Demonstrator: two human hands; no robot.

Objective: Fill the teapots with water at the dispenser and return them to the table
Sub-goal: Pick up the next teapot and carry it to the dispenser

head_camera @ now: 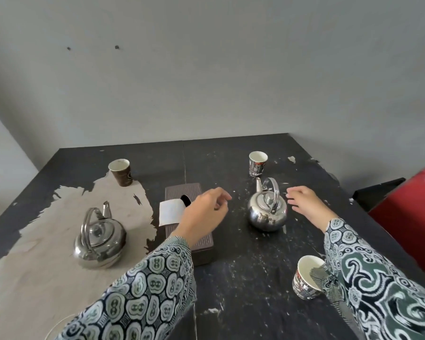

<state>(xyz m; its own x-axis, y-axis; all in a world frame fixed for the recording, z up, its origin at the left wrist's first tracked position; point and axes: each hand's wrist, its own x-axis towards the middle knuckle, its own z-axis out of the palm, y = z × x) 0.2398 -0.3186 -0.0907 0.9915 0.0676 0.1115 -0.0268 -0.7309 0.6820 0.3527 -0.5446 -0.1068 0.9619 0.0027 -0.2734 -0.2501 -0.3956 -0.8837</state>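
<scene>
Two shiny steel teapots stand on a dark, worn table [243,278]. The right teapot [267,212] stands in the middle with its lid on, handle upright and spout pointing away. The left teapot [99,241] stands on a bare pale patch, also lidded. My left hand [204,212] hovers just left of the right teapot with loosely curled fingers, holding nothing. On the other side of that teapot, my right hand [304,204] hangs in the air with relaxed fingers, not touching it. No water dispenser is in view.
A brown tissue box [201,246] with a white tissue lies between the teapots, partly under my left arm. Paper cups stand at the back left [120,171], back right [257,163] and near right [307,278]. A red chair [412,212] stands at the table's right edge.
</scene>
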